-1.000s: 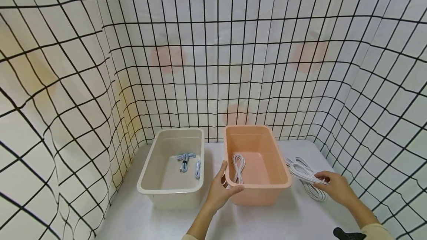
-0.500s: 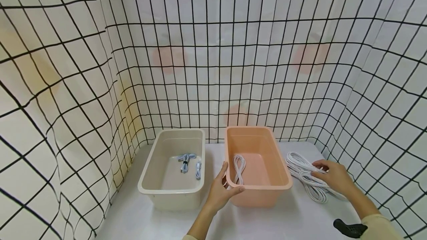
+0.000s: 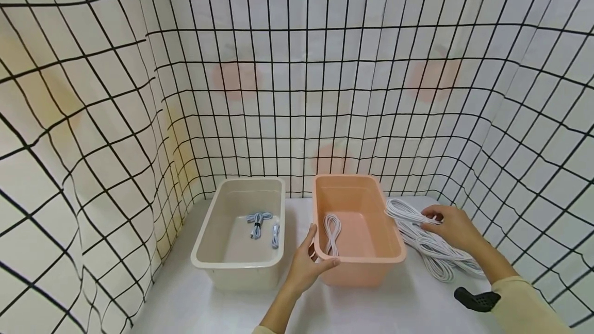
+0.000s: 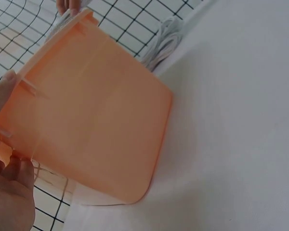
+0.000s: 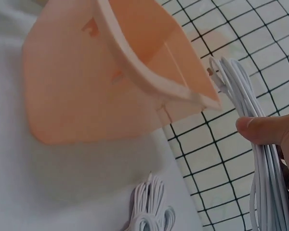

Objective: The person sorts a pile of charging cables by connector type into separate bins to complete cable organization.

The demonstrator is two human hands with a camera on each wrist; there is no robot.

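Observation:
In the head view my left hand (image 3: 306,268) grips the near left corner of an orange plastic bin (image 3: 357,272); its thumb lies on the rim. One looped white cable (image 3: 331,246) lies in that bin. To the right, my right hand (image 3: 454,228) pinches a coiled white cable (image 3: 402,210), raised beside the bin's right rim. The right wrist view shows the thumb pressed across the held coil (image 5: 266,178). Below it, more coiled white cable (image 3: 438,256) rests on the table. My curled right fingers are partly hidden behind the coil.
A beige bin (image 3: 241,266) stands left of the orange one, holding a blue cable tied with a black band (image 3: 257,226) and another small blue bundle (image 3: 275,236). Black grid netting (image 3: 303,92) encloses the white table (image 3: 306,313) at the back and sides. A black strap piece (image 3: 477,299) sits by the right sleeve.
My right hand has lifted the coiled white cable away from the pile and carried it left and farther back, towards the orange bin. My left hand has stayed on the bin's corner.

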